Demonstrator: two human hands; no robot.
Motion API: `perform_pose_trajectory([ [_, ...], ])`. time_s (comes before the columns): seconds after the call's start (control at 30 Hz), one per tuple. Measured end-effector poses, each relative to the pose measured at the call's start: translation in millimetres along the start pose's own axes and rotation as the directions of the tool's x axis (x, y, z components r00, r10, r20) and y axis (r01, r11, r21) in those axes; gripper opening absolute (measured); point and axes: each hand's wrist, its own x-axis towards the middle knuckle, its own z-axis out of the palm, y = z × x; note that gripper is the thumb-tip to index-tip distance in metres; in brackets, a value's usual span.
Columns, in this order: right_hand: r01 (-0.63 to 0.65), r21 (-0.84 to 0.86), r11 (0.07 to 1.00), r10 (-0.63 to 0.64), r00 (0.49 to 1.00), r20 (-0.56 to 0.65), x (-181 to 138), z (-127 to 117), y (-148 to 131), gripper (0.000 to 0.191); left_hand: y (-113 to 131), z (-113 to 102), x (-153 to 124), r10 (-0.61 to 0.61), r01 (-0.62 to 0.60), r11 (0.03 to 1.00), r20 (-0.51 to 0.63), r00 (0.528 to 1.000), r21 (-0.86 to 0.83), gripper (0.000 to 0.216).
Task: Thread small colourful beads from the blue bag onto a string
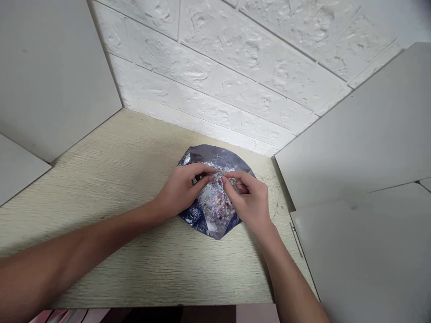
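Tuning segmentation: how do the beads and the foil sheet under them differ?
The beads are tiny; the foil sheet is far larger.
The beads mix white, pink and red; the foil sheet is silver-grey and blue.
The beads are many separate pieces; the foil sheet is one.
Shared: both glint and lie beneath the left hand and right hand.

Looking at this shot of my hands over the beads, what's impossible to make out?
All in the head view:
- Whatever the left hand and right hand may pinch: too small.
- Some beads and parts of the blue-and-silver sheet: hidden by the hands.
- Strands at right: too thin to trace.
- Pinkish items at lower left: cut off by the bottom edge.
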Motion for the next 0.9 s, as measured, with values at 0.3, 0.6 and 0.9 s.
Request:
perform_pose_trajectory([
  [0.3,-0.001,-0.014,1.000,0.001,1.000,0.000,-0.9,-0.3,-1.1,0.012,0.1,-0.5,-1.0,-0.005,0.005,1.000,0.011,1.000,-0.007,0.014],
  [0.6,0.044,-0.090,0.995,-0.047,0.998,-0.033,-1.0,0.8,0.7,0.007,1.2,-1.2,-1.7,0.044,-0.044,0.999,0.020,0.999,-0.005,0.013],
  [0.9,0.056,-0.115,0.992,-0.059,0.998,-0.018,-1.0,0.7,0.8,0.005,3.2,-2.0,-1.8,0.050,-0.050,0.999,0.016,0.999,-0.003,0.012],
])
